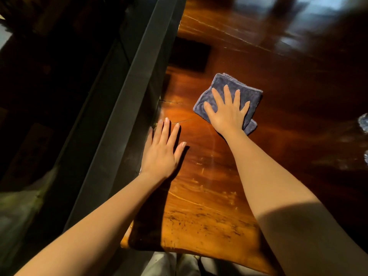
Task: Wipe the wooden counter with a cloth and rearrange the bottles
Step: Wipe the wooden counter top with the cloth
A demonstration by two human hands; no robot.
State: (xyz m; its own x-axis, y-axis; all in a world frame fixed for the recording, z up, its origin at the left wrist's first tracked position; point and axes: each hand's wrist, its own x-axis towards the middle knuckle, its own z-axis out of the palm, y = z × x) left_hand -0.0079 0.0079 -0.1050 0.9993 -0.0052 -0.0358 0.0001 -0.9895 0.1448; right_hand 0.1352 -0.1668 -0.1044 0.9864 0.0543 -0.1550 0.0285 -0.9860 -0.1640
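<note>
Head view, item list: your right hand (226, 113) lies flat, fingers spread, pressing the folded grey cloth (229, 96) onto the wooden counter (199, 188) near centre. Your left hand (162, 151), at 7 o'clock from the cloth, rests open and empty on the counter's left edge.

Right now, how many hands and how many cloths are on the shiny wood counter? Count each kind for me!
Hands: 2, the left hand flat on the bare wooden counter, the right hand pressing on the cloth.
Cloths: 1, a folded grey-blue cloth.
Total: 3.
</note>
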